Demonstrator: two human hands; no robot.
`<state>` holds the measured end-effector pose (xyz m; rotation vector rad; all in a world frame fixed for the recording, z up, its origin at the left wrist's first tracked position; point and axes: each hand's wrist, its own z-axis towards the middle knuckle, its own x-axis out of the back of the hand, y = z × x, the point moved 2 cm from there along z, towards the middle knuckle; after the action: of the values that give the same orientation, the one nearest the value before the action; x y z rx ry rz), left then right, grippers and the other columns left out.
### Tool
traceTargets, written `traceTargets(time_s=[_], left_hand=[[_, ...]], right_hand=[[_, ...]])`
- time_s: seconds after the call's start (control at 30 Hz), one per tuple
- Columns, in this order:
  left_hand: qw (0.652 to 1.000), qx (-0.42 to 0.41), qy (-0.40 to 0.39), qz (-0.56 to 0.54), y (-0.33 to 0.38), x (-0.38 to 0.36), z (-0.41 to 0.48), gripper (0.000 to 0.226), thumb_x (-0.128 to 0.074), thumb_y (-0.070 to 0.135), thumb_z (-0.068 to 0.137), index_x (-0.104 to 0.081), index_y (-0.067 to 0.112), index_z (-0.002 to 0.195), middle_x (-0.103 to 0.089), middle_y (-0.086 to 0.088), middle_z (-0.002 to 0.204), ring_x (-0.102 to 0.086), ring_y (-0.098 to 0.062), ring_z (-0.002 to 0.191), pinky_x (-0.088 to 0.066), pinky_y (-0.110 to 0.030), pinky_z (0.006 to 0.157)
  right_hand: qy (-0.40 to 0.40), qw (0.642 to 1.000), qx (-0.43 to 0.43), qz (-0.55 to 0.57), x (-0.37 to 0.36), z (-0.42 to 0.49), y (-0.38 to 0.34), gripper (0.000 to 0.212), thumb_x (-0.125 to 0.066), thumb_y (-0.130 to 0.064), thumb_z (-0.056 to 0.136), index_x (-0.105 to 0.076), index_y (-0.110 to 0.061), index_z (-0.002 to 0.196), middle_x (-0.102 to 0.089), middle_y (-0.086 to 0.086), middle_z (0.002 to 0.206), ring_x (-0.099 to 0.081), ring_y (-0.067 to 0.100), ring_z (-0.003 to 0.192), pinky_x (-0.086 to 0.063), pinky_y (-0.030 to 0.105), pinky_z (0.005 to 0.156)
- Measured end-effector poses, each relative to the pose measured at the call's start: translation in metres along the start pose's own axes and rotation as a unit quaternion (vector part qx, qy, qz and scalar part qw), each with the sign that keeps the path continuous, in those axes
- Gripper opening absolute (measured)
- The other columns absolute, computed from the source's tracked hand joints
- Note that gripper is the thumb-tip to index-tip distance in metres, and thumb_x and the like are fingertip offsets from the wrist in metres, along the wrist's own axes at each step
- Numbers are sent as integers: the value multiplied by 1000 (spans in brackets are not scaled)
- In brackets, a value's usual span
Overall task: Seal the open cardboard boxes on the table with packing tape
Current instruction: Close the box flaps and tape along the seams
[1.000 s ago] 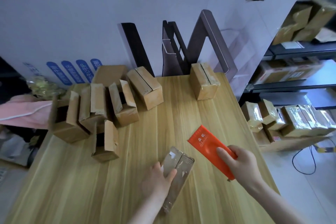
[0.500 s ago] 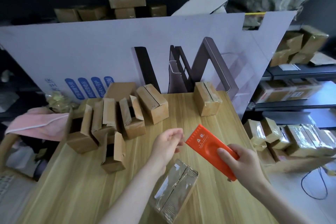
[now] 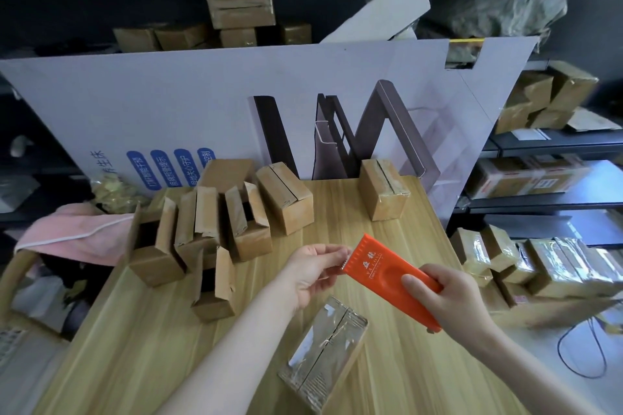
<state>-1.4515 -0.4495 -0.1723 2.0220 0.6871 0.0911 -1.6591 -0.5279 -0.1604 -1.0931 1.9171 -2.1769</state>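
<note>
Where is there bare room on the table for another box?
Bare: near-left on the light wooden table, between the open brown cardboard boxes and the tape-wrapped cardboard box; the back strip left of the lone closed brown cardboard box. Crowded: back-left, among the open boxes.

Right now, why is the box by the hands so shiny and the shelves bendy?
Head view: light glares off the glossy taped box; the wide-angle lens tilts and bows the shelves at the right edge; the top of the picture is dim.

Packing/stock room: metal shelving point(image 3: 553, 148) at frame right w/ taped parcels point(image 3: 526, 175), more wrapped boxes point(image 3: 546, 263) lower right, cardboard boxes point(image 3: 202, 229) on wooden table point(image 3: 421, 239), centre-left.
</note>
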Motion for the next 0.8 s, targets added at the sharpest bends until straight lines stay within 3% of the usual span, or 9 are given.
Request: traceTargets(time_s=[0.13, 0.23, 0.33, 0.47, 0.8], left_hand=[[999, -26, 37, 29, 0, 0, -2, 9, -77, 18, 79, -69, 17, 84, -71, 4, 66, -63, -2, 54, -39, -22, 57], [997, -42, 62, 31, -2, -2, -2, 8, -77, 19, 78, -70, 19, 78, -70, 5, 65, -62, -3, 55, -39, -24, 59], [992, -72, 91, 46, -2, -2, -1, 9, -79, 19, 77, -71, 18, 78, -71, 6, 68, -62, -4, 61, -40, -24, 61], [987, -86, 111, 74, 4, -2, 3, 8, -76, 13, 80, -70, 14, 76, -69, 4, 61, -60, -5, 52, -39, -21, 54], [980, -72, 155, 100, 20, 1, 28, 11, -77, 5, 77, -69, 9, 71, -69, -4, 66, -61, -14, 56, -45, -20, 48]], right_hand=[[4, 1000, 2, -14, 0, -3, -3, 25, -72, -23, 86, -64, -18, 63, -59, 10, 49, -55, 22, 34, -47, 41, 34], [1, 1000, -3, -25, 0, -3, -4, 30, -72, -25, 86, -61, -24, 58, -57, 2, 45, -55, 22, 34, -47, 38, 34], [-3, 999, -15, -37, 0, -4, -6, 30, -72, -29, 86, -62, -23, 58, -59, 4, 47, -58, 28, 36, -49, 46, 36], [-2, 998, -33, -45, -1, -4, -13, 30, -71, -36, 85, -65, -16, 63, -63, 9, 53, -62, 30, 41, -49, 53, 38], [-4, 993, -62, -105, -5, 11, -32, 41, -65, -51, 85, -66, -13, 69, -68, 6, 61, -65, 25, 45, -56, 48, 46]])
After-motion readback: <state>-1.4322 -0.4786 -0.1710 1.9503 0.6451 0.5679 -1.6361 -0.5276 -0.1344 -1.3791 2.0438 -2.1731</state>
